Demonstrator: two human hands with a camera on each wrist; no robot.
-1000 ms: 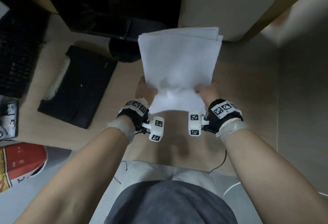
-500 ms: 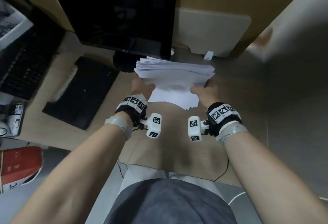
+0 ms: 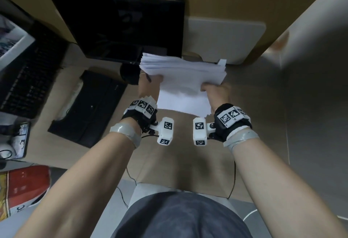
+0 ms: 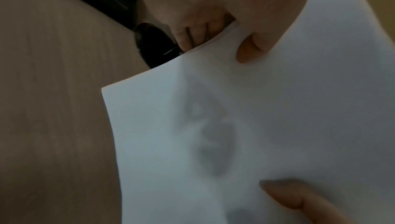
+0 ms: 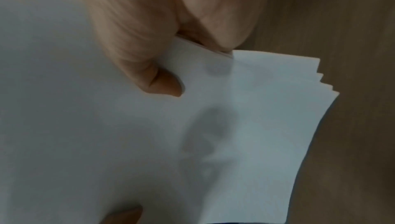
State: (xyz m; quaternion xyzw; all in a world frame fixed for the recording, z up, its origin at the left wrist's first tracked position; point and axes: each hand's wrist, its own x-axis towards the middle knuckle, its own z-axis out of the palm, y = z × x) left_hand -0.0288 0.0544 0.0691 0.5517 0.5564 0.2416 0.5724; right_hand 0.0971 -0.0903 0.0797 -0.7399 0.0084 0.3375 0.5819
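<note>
Both hands pinch one stack of paper, centre of the head view, held off the desk just below the monitor. Left hand clamps the left edge, right hand the right edge. Left wrist view: thumb on the top sheet, fingers curled behind the edge. Right wrist view, upper middle: same pinch, thumb on top.

Stack isn't square. Far edge, toward the top of the head view, is staggered; corners fan out at the right of the right wrist view. Near end hangs free between the wrists.

My read: squaring-up step. To do it well:
- Ease both pinches just enough that sheets can slip; a hard clamp locks the stagger in.
- Stand the stack on one edge on bare desk, lower middle of the frame, and tap.
- Turn it to the adjacent edge and tap again.
- Keep palms flat along the sides as guides.

Risk: too loose and sheets slide out toward the stand at upper left of the stack.
</note>
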